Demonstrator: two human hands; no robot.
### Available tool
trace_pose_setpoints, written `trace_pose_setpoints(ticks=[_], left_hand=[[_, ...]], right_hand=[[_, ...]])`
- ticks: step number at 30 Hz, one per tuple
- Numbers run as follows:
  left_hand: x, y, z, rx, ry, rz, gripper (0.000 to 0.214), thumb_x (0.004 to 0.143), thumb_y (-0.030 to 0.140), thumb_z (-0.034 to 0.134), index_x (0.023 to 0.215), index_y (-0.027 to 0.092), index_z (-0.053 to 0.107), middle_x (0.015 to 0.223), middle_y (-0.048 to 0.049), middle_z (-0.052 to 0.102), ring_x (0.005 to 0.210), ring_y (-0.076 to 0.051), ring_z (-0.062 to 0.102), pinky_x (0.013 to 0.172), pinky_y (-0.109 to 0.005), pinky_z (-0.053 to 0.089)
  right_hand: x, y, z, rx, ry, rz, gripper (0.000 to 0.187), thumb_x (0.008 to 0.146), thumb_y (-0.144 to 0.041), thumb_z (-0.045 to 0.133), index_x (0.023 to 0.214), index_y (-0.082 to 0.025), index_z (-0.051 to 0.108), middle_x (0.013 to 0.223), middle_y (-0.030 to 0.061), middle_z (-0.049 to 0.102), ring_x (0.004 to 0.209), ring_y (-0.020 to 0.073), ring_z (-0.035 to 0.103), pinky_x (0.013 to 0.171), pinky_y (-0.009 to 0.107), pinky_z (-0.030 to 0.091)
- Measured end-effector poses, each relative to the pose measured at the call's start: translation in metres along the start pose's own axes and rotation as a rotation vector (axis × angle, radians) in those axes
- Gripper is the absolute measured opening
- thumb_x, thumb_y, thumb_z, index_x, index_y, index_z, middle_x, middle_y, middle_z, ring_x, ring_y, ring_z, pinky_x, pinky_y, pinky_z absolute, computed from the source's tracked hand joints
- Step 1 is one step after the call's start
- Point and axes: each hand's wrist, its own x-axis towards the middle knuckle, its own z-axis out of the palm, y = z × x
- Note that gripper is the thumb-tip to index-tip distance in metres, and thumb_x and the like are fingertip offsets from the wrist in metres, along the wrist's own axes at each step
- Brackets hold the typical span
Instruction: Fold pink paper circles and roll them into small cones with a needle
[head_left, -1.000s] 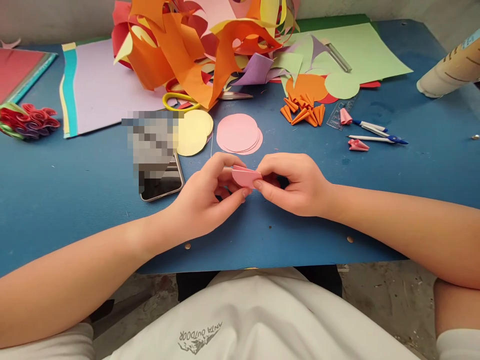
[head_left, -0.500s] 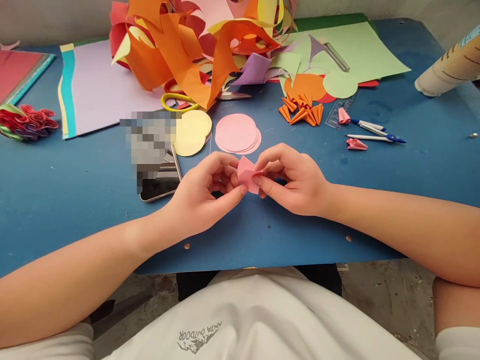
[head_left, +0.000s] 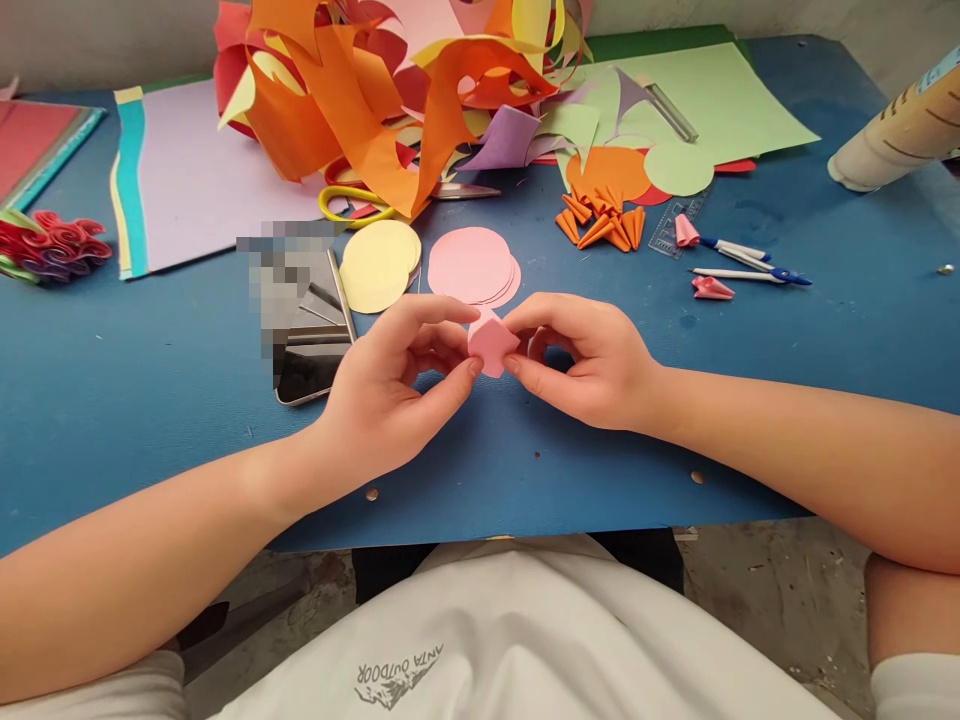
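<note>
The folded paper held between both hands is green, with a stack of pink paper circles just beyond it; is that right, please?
Not quite: the head view shows the folded paper is pink. The left hand and right hand hold it, with the stack of pink circles just beyond.

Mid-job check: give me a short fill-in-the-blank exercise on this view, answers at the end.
1. The left hand and right hand both hold a folded paper piece coloured ____.
2. In the picture, the paper circles just left of the pink circles are ____.
3. In the picture, the clear ruler lies to the ____ of the orange cones.
4. The tabletop is ____.

Missing words: pink; yellow; right; blue.
</note>
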Motion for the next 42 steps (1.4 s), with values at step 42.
trace_pose_setpoints(ticks=[42], left_hand=[[0.0033,0.0058,0.0019,-0.160,0.059,-0.120,0.017,0.090,0.007,0.073,0.098,0.021,0.078,0.086,0.0002,0.082,0.077,-0.012,0.078,0.075,-0.020,0.067]], right_hand=[[-0.0025,0.0002,0.0000,0.001,0.066,-0.034,0.019,0.096,-0.006,0.061,0.107,-0.013,0.076,0.093,0.0055,0.081,0.066,0.0083,0.074,0.063,0.018,0.062]])
